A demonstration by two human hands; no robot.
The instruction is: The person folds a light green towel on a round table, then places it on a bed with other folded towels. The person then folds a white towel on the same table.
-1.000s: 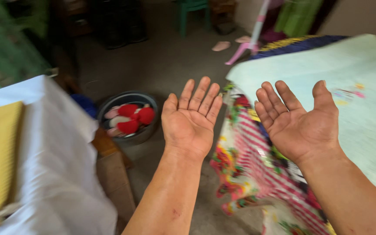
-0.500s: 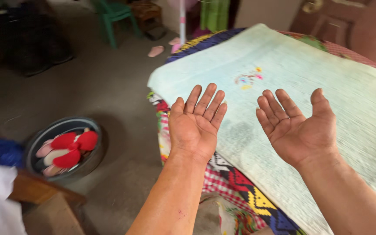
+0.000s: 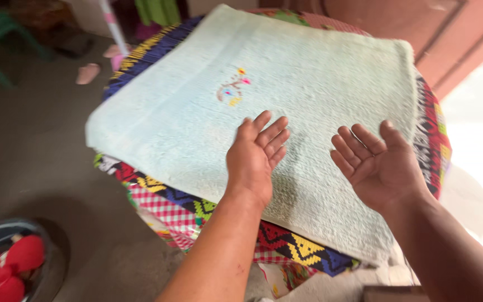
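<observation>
Since half a second earlier, your view had swung right, so the pale towel filled most of the frame and the basin had slid to the lower left corner. Your two hands stayed raised over the towel, both empty. Your left hand (image 3: 254, 159) had turned partly onto its edge, fingers straight and close together; your right hand (image 3: 377, 165) lay palm up, fingers spread and slightly curled. Whether either touched the cloth could not be told.

One light blue-green towel (image 3: 286, 78) lay flat on the surface, a rectangle of nubby terry with one small multicoloured embroidered motif (image 3: 231, 86) near its middle. Under it lay at least two patterned cloths: one woven cloth (image 3: 303, 251) with zigzags in dark blue, yellow and red, and one red-and-white checked cloth (image 3: 163, 210). One round grey basin (image 3: 46, 263) held red and white stuffed pieces (image 3: 6, 268). One pink sandal (image 3: 88, 72) lay on the grey floor (image 3: 34, 145).
</observation>
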